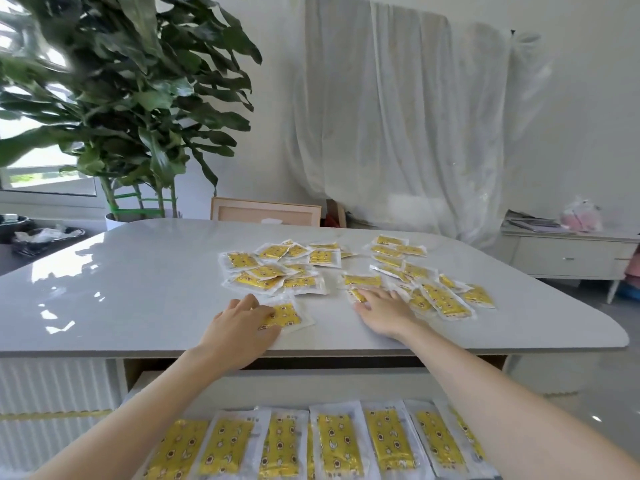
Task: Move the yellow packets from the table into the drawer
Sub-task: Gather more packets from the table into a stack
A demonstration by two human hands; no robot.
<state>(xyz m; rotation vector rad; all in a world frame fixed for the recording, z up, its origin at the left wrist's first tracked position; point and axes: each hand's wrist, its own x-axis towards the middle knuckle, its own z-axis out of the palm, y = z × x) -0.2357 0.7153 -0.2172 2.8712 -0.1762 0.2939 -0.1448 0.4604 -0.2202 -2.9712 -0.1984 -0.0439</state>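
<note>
Several yellow packets in clear wrappers lie scattered on the grey table (138, 292), in a left cluster (273, 268) and a right cluster (429, 289). My left hand (239, 327) rests on a single packet (287, 315) near the table's front edge, fingers curled over its left end. My right hand (381, 308) lies flat with spread fingers on a packet (362, 281) at the near edge of the right cluster. Below the table edge, the open drawer (311, 382) holds a row of several yellow packets (339, 441) side by side.
A large leafy plant (131, 98) stands behind the table's left corner. A framed board (265, 211) leans at the far edge. A white sideboard (568, 254) stands at the right, with a white curtain (398, 116) behind.
</note>
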